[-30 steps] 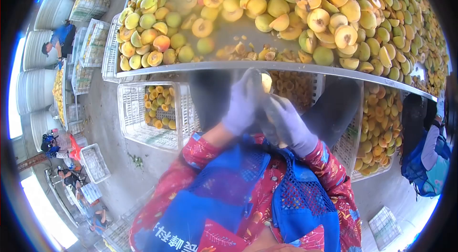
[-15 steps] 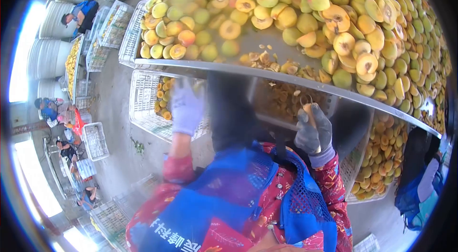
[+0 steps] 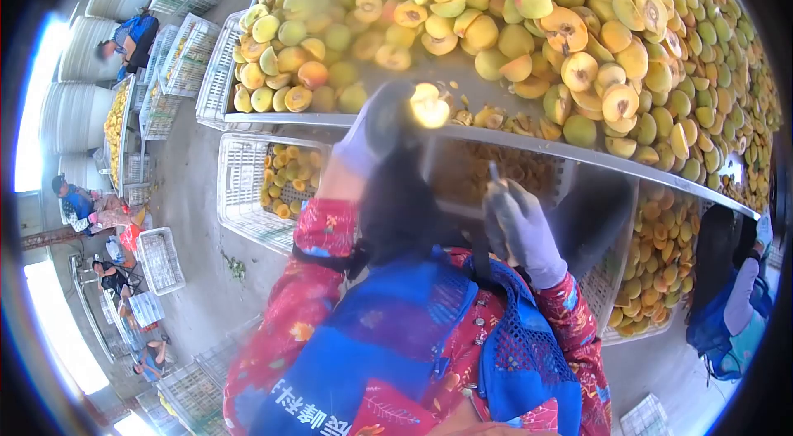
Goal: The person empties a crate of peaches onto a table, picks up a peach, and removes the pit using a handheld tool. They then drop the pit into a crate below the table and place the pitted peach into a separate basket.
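Observation:
My left hand (image 3: 382, 126), in a lilac glove with a dark grey palm, is at the table's near edge, blurred by motion. At its fingertips is a bright yellow peach half (image 3: 429, 106), cut face up. Lower and to the right, my right hand (image 3: 520, 225), gloved alike, is closed round a small pitting tool (image 3: 494, 172). Only the tool's thin metal end shows; the fingers cover its handle. Many halved peaches (image 3: 578, 68), some with stones or hollows showing, are heaped on the metal table (image 3: 483, 81) beyond both hands.
Below the table edge stand a white crate (image 3: 244, 188) of peach halves on the left, a bin of brown scraps (image 3: 496, 163) in the middle and more peach halves (image 3: 657, 271) on the right. A co-worker (image 3: 735, 304) is at far right; others sit at left.
My left hand has risen from over the left crate to the table edge and now has a peach half. My right hand has shifted slightly down and left, turning the tool.

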### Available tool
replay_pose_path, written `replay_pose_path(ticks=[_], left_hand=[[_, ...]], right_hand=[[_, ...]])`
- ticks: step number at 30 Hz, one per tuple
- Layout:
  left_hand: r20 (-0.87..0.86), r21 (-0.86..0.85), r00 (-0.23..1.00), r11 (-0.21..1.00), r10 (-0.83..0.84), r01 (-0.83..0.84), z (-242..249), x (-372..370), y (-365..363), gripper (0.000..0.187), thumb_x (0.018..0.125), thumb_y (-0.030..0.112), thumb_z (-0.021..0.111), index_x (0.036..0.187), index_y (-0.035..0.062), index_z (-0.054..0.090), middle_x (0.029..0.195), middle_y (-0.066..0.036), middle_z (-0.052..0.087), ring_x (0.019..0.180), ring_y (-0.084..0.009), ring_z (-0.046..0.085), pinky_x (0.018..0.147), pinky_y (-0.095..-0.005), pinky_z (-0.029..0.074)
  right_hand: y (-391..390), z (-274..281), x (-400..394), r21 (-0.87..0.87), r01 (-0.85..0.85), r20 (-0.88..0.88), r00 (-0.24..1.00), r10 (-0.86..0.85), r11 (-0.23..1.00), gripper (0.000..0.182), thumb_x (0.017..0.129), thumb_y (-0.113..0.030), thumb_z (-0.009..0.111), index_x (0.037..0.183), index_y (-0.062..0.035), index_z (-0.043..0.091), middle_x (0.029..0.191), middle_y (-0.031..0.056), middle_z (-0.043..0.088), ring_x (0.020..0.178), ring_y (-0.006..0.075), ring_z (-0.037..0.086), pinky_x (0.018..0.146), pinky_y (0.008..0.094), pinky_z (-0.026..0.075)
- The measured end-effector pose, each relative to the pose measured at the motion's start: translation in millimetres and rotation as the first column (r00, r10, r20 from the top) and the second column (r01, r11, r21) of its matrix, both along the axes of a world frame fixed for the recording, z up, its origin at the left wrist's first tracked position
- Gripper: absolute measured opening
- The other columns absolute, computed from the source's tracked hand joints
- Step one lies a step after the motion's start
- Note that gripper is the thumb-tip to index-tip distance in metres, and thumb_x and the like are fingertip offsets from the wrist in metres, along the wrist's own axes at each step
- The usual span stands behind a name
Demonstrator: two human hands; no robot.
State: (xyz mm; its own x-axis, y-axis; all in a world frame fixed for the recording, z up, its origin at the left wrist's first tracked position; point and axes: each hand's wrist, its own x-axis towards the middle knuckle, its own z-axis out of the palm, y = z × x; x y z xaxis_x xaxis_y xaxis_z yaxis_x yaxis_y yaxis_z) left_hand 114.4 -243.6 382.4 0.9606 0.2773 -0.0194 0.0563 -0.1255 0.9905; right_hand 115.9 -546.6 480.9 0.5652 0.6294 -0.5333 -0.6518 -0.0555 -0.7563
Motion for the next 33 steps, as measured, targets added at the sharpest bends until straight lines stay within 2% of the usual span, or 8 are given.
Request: replay_pose_path(ticks=[1, 3, 10, 12, 15, 25, 31, 33], left_hand=[[0.106, 0.092, 0.994, 0.996, -0.029, 0.020, -3, -11, -9, 0.032, 0.095, 0.027, 0.058, 0.117, 0.0034, 0.058, 0.103, -0.009, 0.064, 0.094, -0.0190, 0.063, 0.084, -0.0301, 0.053], [0.245, 0.313, 0.960, 0.948, -0.133, 0.052, 12, -28, -35, 0.030, 0.094, 0.020, 0.060, 0.118, 0.0010, 0.057, 0.104, -0.010, 0.063, 0.096, -0.0173, 0.061, 0.085, -0.0311, 0.052], [-0.072, -0.726, 0.992, 0.687, -0.104, 0.020, 75, -33, -106, 0.031, 0.091, 0.007, 0.064, 0.119, -0.0011, 0.054, 0.104, -0.014, 0.061, 0.095, -0.0216, 0.063, 0.081, -0.0331, 0.053], [0.058, -0.552, 0.997, 0.830, -0.050, 0.074, 75, -33, -108, 0.029, 0.090, 0.004, 0.064, 0.116, -0.0024, 0.055, 0.106, -0.015, 0.061, 0.096, -0.0228, 0.062, 0.082, -0.0332, 0.053], [0.332, 0.373, 0.924, 0.926, -0.191, 0.058, 65, -38, -109, 0.025, 0.088, 0.001, 0.064, 0.111, -0.0043, 0.057, 0.109, -0.017, 0.059, 0.097, -0.0242, 0.062, 0.083, -0.0329, 0.053], [-0.140, -0.618, 0.988, 0.786, -0.061, -0.039, 49, -49, -124, 0.033, 0.092, 0.015, 0.065, 0.118, -0.0036, 0.056, 0.119, -0.023, 0.059, 0.103, -0.0261, 0.062, 0.083, -0.0360, 0.053], [-0.092, 0.272, 0.992, 0.957, -0.081, 0.104, 30, -47, -131, 0.047, 0.085, 0.008, 0.063, 0.128, -0.0054, 0.049, 0.114, -0.026, 0.058, 0.099, -0.0387, 0.061, 0.082, -0.0444, 0.051], [-0.105, 0.243, 0.994, 0.970, 0.011, 0.014, 32, -48, -143, 0.049, 0.083, 0.009, 0.063, 0.129, -0.0048, 0.050, 0.114, -0.026, 0.057, 0.101, -0.0391, 0.059, 0.084, -0.0436, 0.050]], right_hand=[[3, -10, 2, -0.041, -0.029, 0.491, 0.870, 0.046, 0.999, 0.020, 0.096, -0.022, 0.057, 0.102, -0.0026, 0.058, 0.072, 0.0092, 0.055, 0.045, 0.0178, 0.048, 0.042, 0.0291, 0.037], [9, -37, 2, -0.148, -0.018, 0.989, 0.024, 0.148, 0.989, 0.021, 0.092, -0.013, 0.058, 0.109, -0.0009, 0.058, 0.085, 0.0140, 0.058, 0.051, 0.0237, 0.053, 0.047, 0.0337, 0.042], [2, -11, -11, -0.394, -0.004, 0.919, 0.023, 0.394, 0.919, 0.030, 0.086, -0.007, 0.056, 0.115, 0.0011, 0.058, 0.098, 0.0208, 0.052, 0.060, 0.0309, 0.057, 0.053, 0.0407, 0.045], [0, -11, -15, -0.406, 0.041, 0.914, -0.014, 0.407, 0.913, 0.030, 0.087, -0.007, 0.055, 0.116, 0.0021, 0.057, 0.097, 0.0212, 0.052, 0.059, 0.0315, 0.057, 0.052, 0.0414, 0.045], [1, -16, -17, -0.390, 0.069, 0.920, -0.006, 0.392, 0.918, 0.031, 0.087, -0.006, 0.055, 0.116, 0.0034, 0.056, 0.096, 0.0223, 0.052, 0.059, 0.0323, 0.058, 0.052, 0.0425, 0.045], [1, -27, -20, -0.364, 0.002, 0.922, 0.140, 0.360, 0.931, 0.026, 0.091, -0.005, 0.052, 0.115, 0.0063, 0.054, 0.098, 0.0263, 0.053, 0.058, 0.0348, 0.059, 0.052, 0.0441, 0.045], [1, -52, -31, -0.272, 0.065, 0.958, 0.113, 0.264, 0.960, 0.050, 0.083, -0.006, 0.057, 0.129, 0.0084, 0.045, 0.112, 0.0281, 0.051, 0.083, 0.0408, 0.058, 0.073, 0.0442, 0.049], [-2, -53, -25, -0.170, -0.001, 0.976, 0.136, 0.168, 0.985, 0.055, 0.082, -0.006, 0.057, 0.133, 0.0091, 0.041, 0.113, 0.0281, 0.051, 0.088, 0.0409, 0.056, 0.077, 0.0434, 0.048]])
